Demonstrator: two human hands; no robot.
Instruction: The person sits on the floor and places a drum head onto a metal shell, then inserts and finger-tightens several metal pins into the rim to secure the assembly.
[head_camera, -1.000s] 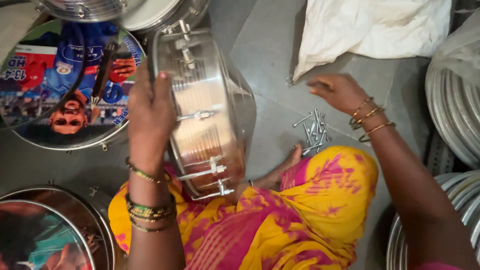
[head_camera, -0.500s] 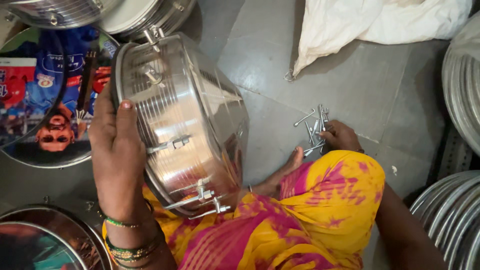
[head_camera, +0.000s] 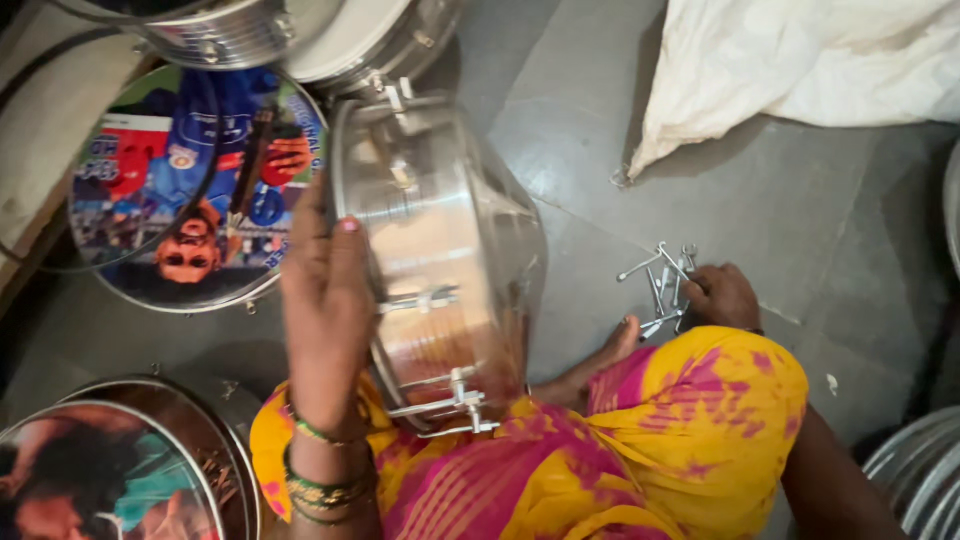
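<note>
My left hand (head_camera: 328, 300) grips the rim of a shiny steel drum shell (head_camera: 440, 260) that stands tilted on my lap, its metal lugs and tension rods facing me. Down on the grey floor, my right hand (head_camera: 722, 297) rests on a small pile of metal tension rods (head_camera: 660, 285), fingers curled over them. Whether a rod is gripped is hidden by the hand. My knee in yellow and pink cloth (head_camera: 690, 420) lies just below that hand, and my bare foot (head_camera: 600, 360) shows beside the drum.
A drum with a colourful printed head (head_camera: 190, 190) lies at the left, another printed drum (head_camera: 110, 470) at the bottom left. More steel drums (head_camera: 250, 30) stand at the top. A white sack (head_camera: 800, 70) lies at the top right. Steel rims (head_camera: 920, 470) sit at the bottom right.
My right hand dropped from open floor to the rod pile and stays there. My left hand turned the drum shell and slid around its rim.
</note>
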